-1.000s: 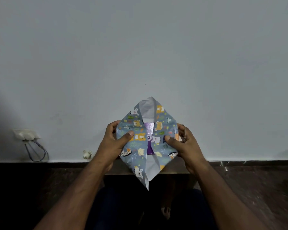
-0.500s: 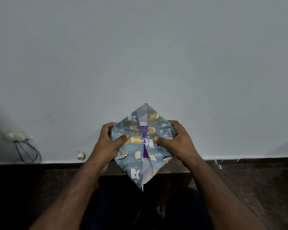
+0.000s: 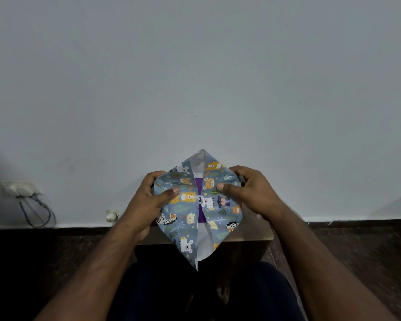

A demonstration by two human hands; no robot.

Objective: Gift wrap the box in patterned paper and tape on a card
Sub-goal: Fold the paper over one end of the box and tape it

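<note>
Here, blue animal-print paper [image 3: 185, 205] wraps the purple box [image 3: 200, 184], 2 flaps nearly meeting, white points at the ends. Left hand [image 3: 148, 200] and right hand [image 3: 248, 193] clamp it above a table [image 3: 252, 230].

Hands [image 3: 148, 202] [image 3: 252, 195] around paper-covered box [image 3: 200, 218]

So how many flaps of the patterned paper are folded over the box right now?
2. The left flap is pressed down by the left hand; the right flap is under the right hand. The purple box shows between them. The pointed ends are unfolded.
</note>
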